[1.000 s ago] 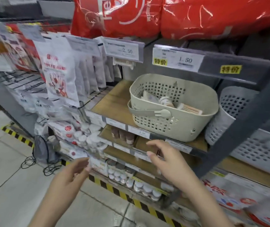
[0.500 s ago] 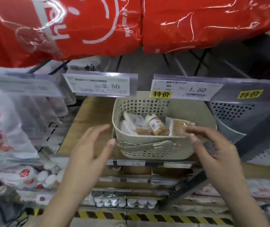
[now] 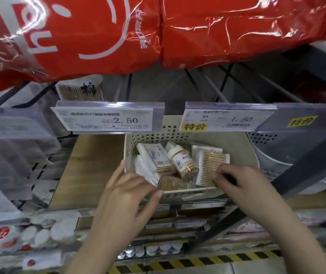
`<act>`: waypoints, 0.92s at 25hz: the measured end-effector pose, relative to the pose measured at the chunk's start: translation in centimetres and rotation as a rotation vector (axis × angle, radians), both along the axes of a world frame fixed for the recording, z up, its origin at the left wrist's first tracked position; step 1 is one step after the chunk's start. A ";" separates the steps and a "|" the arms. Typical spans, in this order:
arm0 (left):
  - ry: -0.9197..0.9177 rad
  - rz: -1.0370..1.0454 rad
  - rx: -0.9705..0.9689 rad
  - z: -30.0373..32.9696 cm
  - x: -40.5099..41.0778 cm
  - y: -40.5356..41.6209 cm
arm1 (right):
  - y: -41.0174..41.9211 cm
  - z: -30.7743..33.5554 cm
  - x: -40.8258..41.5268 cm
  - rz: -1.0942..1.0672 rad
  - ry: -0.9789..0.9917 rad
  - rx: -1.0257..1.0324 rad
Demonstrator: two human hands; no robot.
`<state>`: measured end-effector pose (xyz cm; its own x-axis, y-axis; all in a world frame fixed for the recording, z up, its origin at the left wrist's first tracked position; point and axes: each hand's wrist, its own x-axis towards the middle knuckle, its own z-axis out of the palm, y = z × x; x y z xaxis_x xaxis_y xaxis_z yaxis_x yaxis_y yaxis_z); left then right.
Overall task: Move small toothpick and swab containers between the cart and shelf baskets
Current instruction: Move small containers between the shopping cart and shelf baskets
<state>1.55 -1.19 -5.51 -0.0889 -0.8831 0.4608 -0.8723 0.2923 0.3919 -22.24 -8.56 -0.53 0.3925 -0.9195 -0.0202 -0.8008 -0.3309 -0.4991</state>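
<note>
1. Head view, nearest the camera: two bare forearms reach up to a beige basket (image 3: 243, 153) on a wooden shelf (image 3: 91, 167).
2. The left hand (image 3: 126, 196) is at the basket's near left corner, thumb against its left wall and fingers bent over the front rim; whether they clamp the rim or only lie on it I cannot tell.
3. The right hand (image 3: 243, 186) is over the near right part of the basket, its fingertips (image 3: 216, 176) curled onto the lower edge of a flat pack of cotton swabs (image 3: 211, 165); a firm pinch cannot be confirmed.
4. Inside the basket, left of that pack, a toothpick bottle (image 3: 180, 162) with a white cap lies tilted, and a round clear toothpick tub (image 3: 171, 182) sits by the front wall.
5. A second swab pack (image 3: 156, 159) lies toward the left wall.
6. Beside the basket on the right stands a white basket (image 3: 270, 163).
7. Above hang two price tags, 2.50 (image 3: 108, 120) and 1.50 (image 3: 227, 120).
8. Farthest up, big red plastic packs (image 3: 237, 26) fill the top shelf.
</note>
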 end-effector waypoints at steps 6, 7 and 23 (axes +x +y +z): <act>0.017 -0.001 0.003 0.0 -0.5 0.6 | -4.7 -0.2 5.4 0.100 0.089 0.028; 0.007 -0.004 0.014 0.1 -0.4 0.5 | -5.4 -0.7 6.4 0.130 0.150 0.001; -0.454 -0.150 0.769 3.9 -5.6 -9.9 | -3.4 -2.1 1.2 -0.248 -0.351 -0.141</act>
<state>-4.06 -11.10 -1.62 -0.2573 -0.8970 -0.3595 -0.9645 0.2153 0.1532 -21.09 -11.95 -2.67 0.1208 -0.9709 0.2067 -0.6544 -0.2345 -0.7189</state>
